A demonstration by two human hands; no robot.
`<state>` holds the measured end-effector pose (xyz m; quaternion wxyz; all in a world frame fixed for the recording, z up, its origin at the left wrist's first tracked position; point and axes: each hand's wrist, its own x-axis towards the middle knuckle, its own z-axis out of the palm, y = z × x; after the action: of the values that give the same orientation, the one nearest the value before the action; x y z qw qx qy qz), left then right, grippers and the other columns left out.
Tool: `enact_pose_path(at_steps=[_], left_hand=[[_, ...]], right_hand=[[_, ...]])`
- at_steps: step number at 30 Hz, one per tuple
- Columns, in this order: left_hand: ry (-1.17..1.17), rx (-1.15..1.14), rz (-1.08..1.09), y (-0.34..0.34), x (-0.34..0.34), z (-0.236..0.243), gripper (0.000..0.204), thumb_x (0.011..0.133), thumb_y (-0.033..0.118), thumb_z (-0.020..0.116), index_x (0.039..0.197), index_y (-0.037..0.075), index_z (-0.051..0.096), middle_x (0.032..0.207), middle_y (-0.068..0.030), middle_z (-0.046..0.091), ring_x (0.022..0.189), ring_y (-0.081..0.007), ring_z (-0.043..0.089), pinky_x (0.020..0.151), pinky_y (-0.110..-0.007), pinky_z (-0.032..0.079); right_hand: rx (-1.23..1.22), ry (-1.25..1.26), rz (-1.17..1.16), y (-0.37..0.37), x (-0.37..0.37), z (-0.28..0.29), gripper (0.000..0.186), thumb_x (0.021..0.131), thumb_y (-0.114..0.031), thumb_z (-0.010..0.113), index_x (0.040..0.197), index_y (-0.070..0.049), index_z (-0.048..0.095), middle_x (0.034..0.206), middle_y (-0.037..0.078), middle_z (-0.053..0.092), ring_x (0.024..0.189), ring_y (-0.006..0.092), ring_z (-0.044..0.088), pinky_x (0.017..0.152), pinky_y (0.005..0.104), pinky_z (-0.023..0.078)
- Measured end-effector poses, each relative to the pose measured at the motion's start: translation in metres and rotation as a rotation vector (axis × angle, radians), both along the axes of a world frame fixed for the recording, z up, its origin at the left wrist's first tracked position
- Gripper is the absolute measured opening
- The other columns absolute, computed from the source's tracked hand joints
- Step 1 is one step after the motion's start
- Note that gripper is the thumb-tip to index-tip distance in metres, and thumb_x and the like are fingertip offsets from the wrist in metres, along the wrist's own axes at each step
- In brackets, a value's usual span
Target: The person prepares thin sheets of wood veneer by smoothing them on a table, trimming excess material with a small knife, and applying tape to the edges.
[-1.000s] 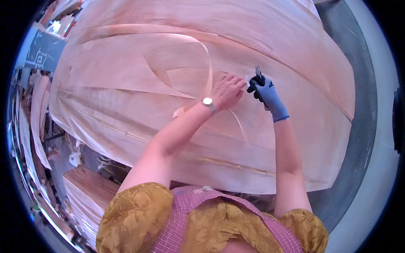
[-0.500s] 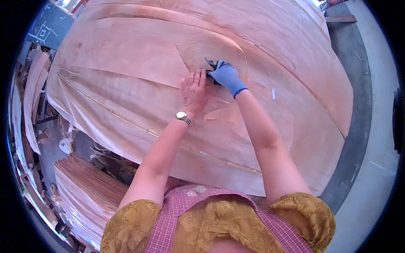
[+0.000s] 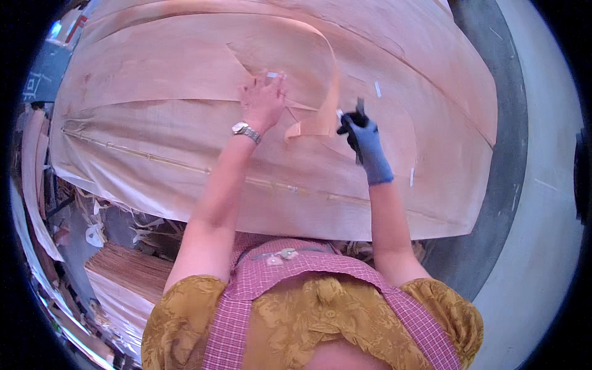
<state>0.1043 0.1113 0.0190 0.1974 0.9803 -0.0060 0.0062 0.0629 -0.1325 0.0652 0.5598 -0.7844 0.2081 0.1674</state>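
Note:
My left hand point(image 3: 263, 102), bare and with a wristwatch, lies on a thin pinkish wood veneer sheet point(image 3: 160, 68), fingers spread. A short white tape piece point(image 3: 272, 74) shows at its fingertips. My right hand point(image 3: 368, 145), in a blue and black glove, is closed around a dark hand tool point(image 3: 361, 106) with a grey flat end; its exact kind is unclear. A small white piece point(image 3: 339, 114) shows at the gloved fingertips. Between the hands, a curved veneer strip point(image 3: 333, 92) stands curled up from the sheet, its broad end point(image 3: 314, 127) on the near side.
More white tape pieces point(image 3: 378, 89) stick to the veneer on the right. A long thin yellowish strip point(image 3: 148, 156) runs across the near part. At the lower left are a veneer stack point(image 3: 132, 265) and scraps point(image 3: 95, 234). Grey floor point(image 3: 542, 185) lies at the right.
My right hand has come away from my left hand, to the right and nearer, still with the tool. My left hand's fingers have spread. White tape now shows at its fingertips. The view has shifted.

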Motion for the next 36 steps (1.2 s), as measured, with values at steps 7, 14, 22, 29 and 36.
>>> enact_pose_path(at_steps=[7,14,22,29,36], left_hand=[[-0.276,-0.392,-0.671,-0.100,-0.111,0.003,0.052,0.083,0.008,0.053,0.134,0.004,0.047,0.133,-0.0115,0.051,0.122,-0.0254,0.049,0.103,-0.041,0.035],[-0.090,-0.222,-0.628,-0.099,-0.120,-0.005,0.062,0.086,0.014,0.053,0.142,0.002,0.031,0.134,-0.0122,0.050,0.126,-0.0253,0.045,0.109,-0.041,0.030],[-0.211,-0.227,-0.892,0.041,-0.053,0.022,0.076,0.085,0.032,0.063,0.146,0.004,0.026,0.140,-0.0158,0.044,0.127,-0.0299,0.042,0.110,-0.043,0.029],[-0.092,0.284,-0.375,0.338,0.069,0.007,0.122,0.063,0.066,0.072,0.150,0.007,0.011,0.155,-0.0150,0.021,0.144,-0.0321,0.016,0.114,-0.055,0.011],[-0.055,0.307,-0.547,0.369,0.054,0.004,0.074,0.082,0.044,0.063,0.141,0.008,0.034,0.139,-0.0138,0.044,0.132,-0.0275,0.038,0.114,-0.053,0.017]], right_hand=[[-0.024,-0.123,-0.195,-0.041,-0.085,-0.086,0.027,0.084,-0.025,0.069,0.096,-0.003,0.059,0.077,0.013,0.068,0.052,0.0171,0.053,0.047,0.0318,0.041],[-0.813,-0.086,0.052,-0.036,-0.099,-0.053,0.054,0.074,-0.041,0.075,0.097,0.003,0.054,0.091,0.024,0.066,0.086,0.0371,0.066,0.070,0.0426,0.051],[-0.556,-0.270,-0.388,-0.004,-0.130,-0.043,0.042,0.077,-0.028,0.077,0.099,0.002,0.057,0.081,0.012,0.063,0.056,0.0151,0.058,0.047,0.0292,0.045],[-0.159,-0.117,-0.842,0.193,-0.257,-0.004,0.027,0.081,-0.022,0.077,0.091,-0.006,0.058,0.058,0.002,0.054,0.047,0.0088,0.047,0.046,0.0235,0.041],[-0.185,-0.090,-0.821,0.385,-0.354,-0.052,0.023,0.077,-0.003,0.070,0.097,0.000,0.060,0.085,0.004,0.063,0.075,0.0136,0.058,0.070,0.0285,0.049]])
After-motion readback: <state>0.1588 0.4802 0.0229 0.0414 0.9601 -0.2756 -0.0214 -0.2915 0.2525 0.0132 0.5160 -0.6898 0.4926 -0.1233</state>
